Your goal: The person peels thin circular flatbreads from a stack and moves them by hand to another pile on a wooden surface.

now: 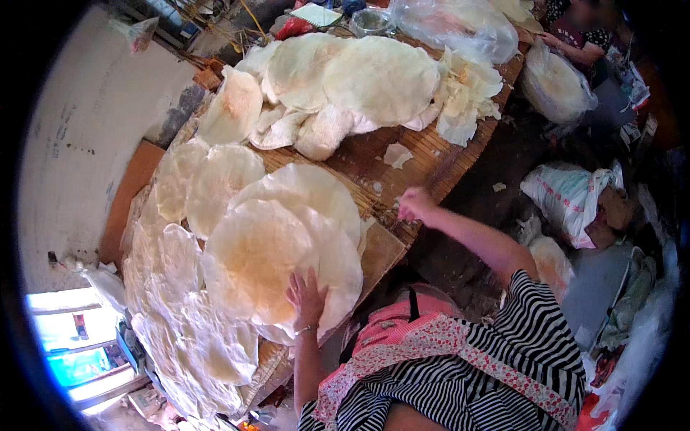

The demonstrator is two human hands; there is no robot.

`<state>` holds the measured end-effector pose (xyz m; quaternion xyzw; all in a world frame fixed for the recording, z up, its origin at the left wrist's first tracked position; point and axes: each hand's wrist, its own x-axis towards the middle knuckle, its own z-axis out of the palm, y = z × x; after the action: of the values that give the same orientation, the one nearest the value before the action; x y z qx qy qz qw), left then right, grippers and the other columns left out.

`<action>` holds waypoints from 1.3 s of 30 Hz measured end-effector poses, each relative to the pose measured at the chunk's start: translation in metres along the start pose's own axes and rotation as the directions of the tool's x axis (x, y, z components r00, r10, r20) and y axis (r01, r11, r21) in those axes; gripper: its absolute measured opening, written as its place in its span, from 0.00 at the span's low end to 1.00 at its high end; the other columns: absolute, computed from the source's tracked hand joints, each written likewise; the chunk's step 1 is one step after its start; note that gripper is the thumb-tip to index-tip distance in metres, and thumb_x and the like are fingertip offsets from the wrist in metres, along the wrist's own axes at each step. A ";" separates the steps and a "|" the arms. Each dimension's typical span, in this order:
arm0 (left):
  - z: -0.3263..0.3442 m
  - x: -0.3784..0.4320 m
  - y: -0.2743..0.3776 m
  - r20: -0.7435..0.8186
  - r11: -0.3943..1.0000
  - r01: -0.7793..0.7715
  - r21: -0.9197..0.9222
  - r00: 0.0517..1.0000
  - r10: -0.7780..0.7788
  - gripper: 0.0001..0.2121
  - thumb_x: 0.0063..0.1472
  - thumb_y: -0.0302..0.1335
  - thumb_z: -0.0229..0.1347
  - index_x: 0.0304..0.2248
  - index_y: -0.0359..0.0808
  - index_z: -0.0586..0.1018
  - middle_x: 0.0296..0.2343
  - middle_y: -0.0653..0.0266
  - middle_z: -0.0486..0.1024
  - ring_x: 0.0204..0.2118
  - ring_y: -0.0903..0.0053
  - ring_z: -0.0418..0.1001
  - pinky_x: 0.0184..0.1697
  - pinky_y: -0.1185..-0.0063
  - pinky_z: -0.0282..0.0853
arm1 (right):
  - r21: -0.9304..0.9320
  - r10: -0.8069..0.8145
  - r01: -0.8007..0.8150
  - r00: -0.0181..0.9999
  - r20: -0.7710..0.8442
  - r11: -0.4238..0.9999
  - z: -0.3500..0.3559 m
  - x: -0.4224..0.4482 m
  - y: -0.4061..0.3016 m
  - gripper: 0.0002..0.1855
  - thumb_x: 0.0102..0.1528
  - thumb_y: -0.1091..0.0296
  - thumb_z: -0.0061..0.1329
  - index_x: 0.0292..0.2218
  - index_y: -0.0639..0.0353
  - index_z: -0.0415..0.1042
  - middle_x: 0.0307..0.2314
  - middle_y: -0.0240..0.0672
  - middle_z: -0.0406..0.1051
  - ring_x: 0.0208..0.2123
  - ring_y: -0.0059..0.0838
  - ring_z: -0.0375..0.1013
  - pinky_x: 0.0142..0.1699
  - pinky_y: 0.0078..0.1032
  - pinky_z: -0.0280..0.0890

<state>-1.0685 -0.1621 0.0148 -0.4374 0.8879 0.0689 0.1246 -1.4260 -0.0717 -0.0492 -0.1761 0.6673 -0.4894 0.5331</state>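
Observation:
My left hand [308, 296] lies with its fingers apart on the near edge of a large round, thin pale sheet [259, 258], browned in the middle, which looks like a flatbread. Beneath it, another wide pale round [329, 199] shows around its far and right sides. To the right, my right hand [416, 204] hovers by the edge of the wooden table [453, 156], fingers curled and blurred. Whether it pinches something small cannot be made out. A torn pale scrap [398, 155] lies on the boards beyond it.
More thin rounds [383, 78] lie on white cloth [323, 132] at the back. Crumpled sheets [188, 334] cover the left side. Plastic bags [458, 27] sit at the far end. A printed sack [566, 199] stands right, and another person [579, 48] is at upper right.

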 end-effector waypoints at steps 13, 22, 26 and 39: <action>-0.034 -0.031 -0.014 -0.348 0.966 -0.056 -0.254 0.937 -0.037 0.21 0.43 0.21 0.52 0.41 0.30 0.65 0.41 0.45 0.60 0.45 0.52 0.56 0.46 0.62 0.53 | -0.960 -0.394 -0.032 0.908 -0.145 0.279 -0.009 0.170 -0.142 0.44 0.45 0.55 0.43 0.54 0.66 0.34 0.54 0.48 0.31 0.57 0.42 0.29 0.56 0.45 0.32; -0.055 -0.061 -0.017 -0.318 0.885 0.158 -0.437 0.894 -0.317 0.16 0.42 0.17 0.50 0.35 0.28 0.67 0.36 0.47 0.64 0.41 0.55 0.61 0.44 0.65 0.56 | -0.998 -0.469 -0.057 0.881 -0.065 0.032 -0.015 0.199 -0.161 0.19 0.52 0.63 0.29 0.44 0.61 0.59 0.49 0.47 0.52 0.53 0.36 0.50 0.55 0.40 0.41; -0.062 -0.060 -0.024 -0.333 0.842 0.118 -0.526 0.882 -0.332 0.15 0.41 0.17 0.51 0.34 0.29 0.68 0.35 0.48 0.66 0.39 0.57 0.62 0.43 0.67 0.58 | -0.983 -0.323 -0.076 0.938 -0.128 0.168 -0.037 0.171 -0.239 0.12 0.48 0.70 0.34 0.33 0.61 0.67 0.31 0.44 0.68 0.37 0.39 0.66 0.42 0.41 0.58; -0.061 -0.060 -0.067 0.056 -0.175 0.001 -0.985 0.949 -0.309 0.13 0.50 0.29 0.52 0.34 0.29 0.70 0.29 0.58 0.71 0.33 0.72 0.70 0.37 0.78 0.66 | -0.618 -0.744 0.767 0.514 0.427 0.175 0.152 -0.050 -0.460 0.17 0.43 0.61 0.48 0.28 0.69 0.67 0.24 0.37 0.67 0.26 0.26 0.67 0.32 0.23 0.63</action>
<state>-0.9893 -0.1712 0.0892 -0.4873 0.4701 0.6557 -0.3340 -1.4052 -0.3161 0.3720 -0.6900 0.6189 -0.3606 0.1038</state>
